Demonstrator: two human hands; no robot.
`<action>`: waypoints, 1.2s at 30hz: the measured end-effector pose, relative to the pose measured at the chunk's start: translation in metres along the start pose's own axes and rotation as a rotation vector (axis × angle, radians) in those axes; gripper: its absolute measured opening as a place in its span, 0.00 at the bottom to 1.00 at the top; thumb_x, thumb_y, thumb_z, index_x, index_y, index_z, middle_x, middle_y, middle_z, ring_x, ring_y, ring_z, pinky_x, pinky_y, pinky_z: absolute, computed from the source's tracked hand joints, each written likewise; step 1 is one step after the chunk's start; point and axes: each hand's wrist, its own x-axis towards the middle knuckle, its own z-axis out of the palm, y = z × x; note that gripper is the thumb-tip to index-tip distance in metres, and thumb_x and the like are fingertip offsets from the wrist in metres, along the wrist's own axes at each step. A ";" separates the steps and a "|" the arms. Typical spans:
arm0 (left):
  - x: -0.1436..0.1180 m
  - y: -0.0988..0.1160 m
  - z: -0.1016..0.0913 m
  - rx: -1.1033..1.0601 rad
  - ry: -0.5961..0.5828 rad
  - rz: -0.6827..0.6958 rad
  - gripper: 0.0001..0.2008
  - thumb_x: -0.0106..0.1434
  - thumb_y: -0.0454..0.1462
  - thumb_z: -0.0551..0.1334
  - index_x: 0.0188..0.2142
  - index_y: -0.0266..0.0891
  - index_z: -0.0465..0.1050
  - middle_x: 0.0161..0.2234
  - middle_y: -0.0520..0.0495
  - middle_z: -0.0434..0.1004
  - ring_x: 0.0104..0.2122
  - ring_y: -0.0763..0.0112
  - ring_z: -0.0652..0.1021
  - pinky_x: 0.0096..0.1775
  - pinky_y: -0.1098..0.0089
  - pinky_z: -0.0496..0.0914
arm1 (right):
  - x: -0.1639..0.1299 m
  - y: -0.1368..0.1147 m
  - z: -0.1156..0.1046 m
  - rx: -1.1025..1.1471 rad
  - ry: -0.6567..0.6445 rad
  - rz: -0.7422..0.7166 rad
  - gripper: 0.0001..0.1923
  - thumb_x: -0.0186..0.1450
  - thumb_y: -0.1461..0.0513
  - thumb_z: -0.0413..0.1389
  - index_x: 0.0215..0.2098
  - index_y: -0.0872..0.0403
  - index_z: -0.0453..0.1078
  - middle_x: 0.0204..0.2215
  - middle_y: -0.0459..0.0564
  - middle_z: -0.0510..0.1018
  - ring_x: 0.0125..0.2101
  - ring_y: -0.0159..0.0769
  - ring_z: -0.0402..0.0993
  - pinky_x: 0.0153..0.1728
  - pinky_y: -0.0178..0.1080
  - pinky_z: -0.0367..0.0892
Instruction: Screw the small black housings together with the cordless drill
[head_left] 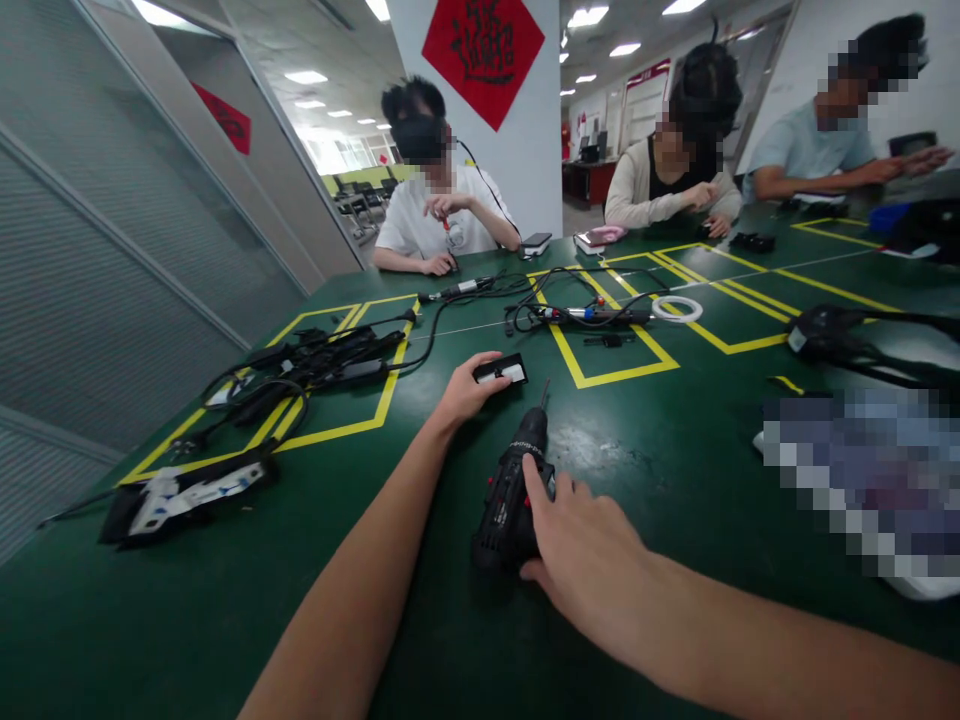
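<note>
My left hand [466, 391] reaches out over the green table and pinches a small black rectangular block [513, 369] with white labels; its exact kind is unclear. Closer to me, a black cordless drill [504, 508] with a thin bit points away from me. My right hand [585, 540] is on the drill's right side, its forefinger stretched along the body towards the chuck and the thumb near its rear. The other fingers curl round to where the grip is hidden from view.
Bundled black cables [330, 360] and a black pouch [187, 500] lie left on the green table [420, 640]. Beyond my hands are a screwdriver-like tool [592, 316] and a white ring [676, 309] near yellow tape outlines. Several people sit across. A blurred-out device [862, 490] lies right.
</note>
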 end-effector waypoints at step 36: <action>-0.005 -0.015 0.009 0.136 0.160 0.235 0.12 0.51 0.43 0.68 0.32 0.39 0.72 0.45 0.44 0.73 0.47 0.62 0.73 0.51 0.59 0.66 | 0.000 0.030 0.000 0.240 -0.098 0.132 0.50 0.55 0.59 0.61 0.68 0.46 0.38 0.45 0.57 0.73 0.33 0.49 0.77 0.32 0.46 0.70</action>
